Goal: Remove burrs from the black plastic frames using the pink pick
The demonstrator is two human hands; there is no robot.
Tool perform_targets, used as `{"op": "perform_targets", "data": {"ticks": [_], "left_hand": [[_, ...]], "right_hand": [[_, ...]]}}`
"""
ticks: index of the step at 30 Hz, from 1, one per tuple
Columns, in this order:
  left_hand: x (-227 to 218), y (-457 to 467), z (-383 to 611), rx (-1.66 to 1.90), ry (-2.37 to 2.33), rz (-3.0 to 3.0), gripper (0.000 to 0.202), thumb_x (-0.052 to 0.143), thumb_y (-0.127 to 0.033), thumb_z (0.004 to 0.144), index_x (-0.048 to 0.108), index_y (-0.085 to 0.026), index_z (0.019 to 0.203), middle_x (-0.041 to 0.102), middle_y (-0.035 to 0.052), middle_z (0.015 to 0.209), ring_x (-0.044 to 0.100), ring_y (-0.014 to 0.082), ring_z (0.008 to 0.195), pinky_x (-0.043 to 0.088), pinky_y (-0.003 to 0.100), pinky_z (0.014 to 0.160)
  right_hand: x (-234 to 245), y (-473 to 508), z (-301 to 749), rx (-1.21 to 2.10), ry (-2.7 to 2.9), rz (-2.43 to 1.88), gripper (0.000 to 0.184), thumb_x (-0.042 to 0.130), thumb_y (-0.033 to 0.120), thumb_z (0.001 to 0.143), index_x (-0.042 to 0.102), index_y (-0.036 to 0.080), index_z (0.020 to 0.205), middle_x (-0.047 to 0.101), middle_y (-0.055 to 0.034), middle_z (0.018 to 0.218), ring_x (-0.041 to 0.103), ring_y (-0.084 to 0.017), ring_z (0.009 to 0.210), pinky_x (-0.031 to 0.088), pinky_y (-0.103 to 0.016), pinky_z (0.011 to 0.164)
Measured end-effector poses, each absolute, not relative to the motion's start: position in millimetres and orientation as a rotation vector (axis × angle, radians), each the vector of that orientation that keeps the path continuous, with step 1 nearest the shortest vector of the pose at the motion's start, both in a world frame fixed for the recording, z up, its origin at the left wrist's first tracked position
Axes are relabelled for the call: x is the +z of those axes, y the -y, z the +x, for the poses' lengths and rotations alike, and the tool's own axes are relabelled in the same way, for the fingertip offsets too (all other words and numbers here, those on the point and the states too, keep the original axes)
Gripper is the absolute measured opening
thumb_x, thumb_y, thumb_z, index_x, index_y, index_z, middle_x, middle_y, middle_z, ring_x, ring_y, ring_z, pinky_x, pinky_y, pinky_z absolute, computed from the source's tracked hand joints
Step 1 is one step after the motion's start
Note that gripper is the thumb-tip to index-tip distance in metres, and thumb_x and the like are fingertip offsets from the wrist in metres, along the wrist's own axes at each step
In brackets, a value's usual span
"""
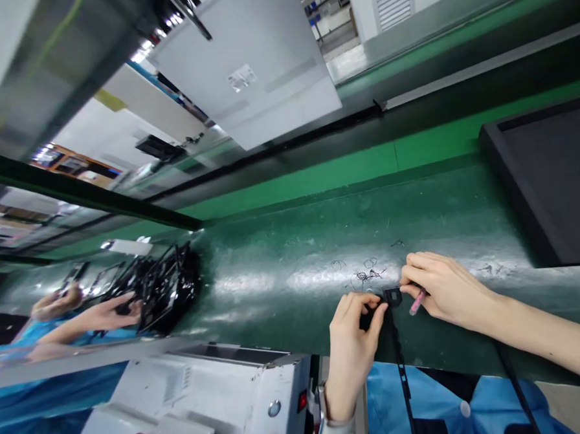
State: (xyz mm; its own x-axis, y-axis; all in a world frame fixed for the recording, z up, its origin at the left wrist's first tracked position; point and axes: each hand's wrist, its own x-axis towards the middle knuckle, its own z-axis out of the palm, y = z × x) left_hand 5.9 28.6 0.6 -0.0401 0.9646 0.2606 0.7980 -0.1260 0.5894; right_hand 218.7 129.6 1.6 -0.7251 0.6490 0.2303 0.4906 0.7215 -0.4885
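My left hand (350, 343) pinches the end of a thin black plastic frame (401, 366) between thumb and fingers. From there the frame's slotted strip runs down over the green bench edge toward my lap. My right hand (442, 290) is at the frame's corner, closed around a slim tool with a pink, partly clear handle (417, 302). The tool's tip is hidden by my fingers, so its kind cannot be told. Thin curly black shavings (368, 274) lie on the bench just beyond my hands.
A black tray (516, 186) stands at the right of the green bench (273, 263). Leftward lies a pile of black frames (170, 285), with a co-worker's hand (113, 314) at it. A white machine (231, 395) stands lower left. A dark post (99, 198) crosses the upper left.
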Motion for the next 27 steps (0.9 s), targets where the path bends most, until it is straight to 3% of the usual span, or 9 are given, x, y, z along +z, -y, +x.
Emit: {"op": "perform_targets", "data": {"ticks": [16, 27], "left_hand": [[8, -48, 16, 0.635, -1.979, 1.966, 0.011, 0.068, -0.016, 0.096, 0.07, -0.022, 0.087, 0.07, -0.0001, 0.08, 0.062, 0.0172, 0.067, 0.046, 0.029, 0.063], [6, -48, 21, 0.574, -1.956, 1.979, 0.017, 0.055, -0.015, 0.097, 0.057, -0.023, 0.082, 0.059, -0.0018, 0.076, 0.058, 0.0166, 0.067, 0.042, 0.028, 0.065]], "right_hand": [[-11, -112, 217, 0.625, 2.431, -0.966, 0.024, 0.058, 0.005, 0.098, 0.057, 0.02, 0.08, 0.057, -0.0025, 0.088, 0.053, -0.02, 0.079, 0.037, -0.034, 0.066], [-9, -110, 215, 0.56, 2.437, -0.986, 0.023, 0.058, 0.004, 0.097, 0.059, 0.02, 0.081, 0.058, -0.0035, 0.088, 0.052, -0.021, 0.079, 0.036, -0.035, 0.065]]}}
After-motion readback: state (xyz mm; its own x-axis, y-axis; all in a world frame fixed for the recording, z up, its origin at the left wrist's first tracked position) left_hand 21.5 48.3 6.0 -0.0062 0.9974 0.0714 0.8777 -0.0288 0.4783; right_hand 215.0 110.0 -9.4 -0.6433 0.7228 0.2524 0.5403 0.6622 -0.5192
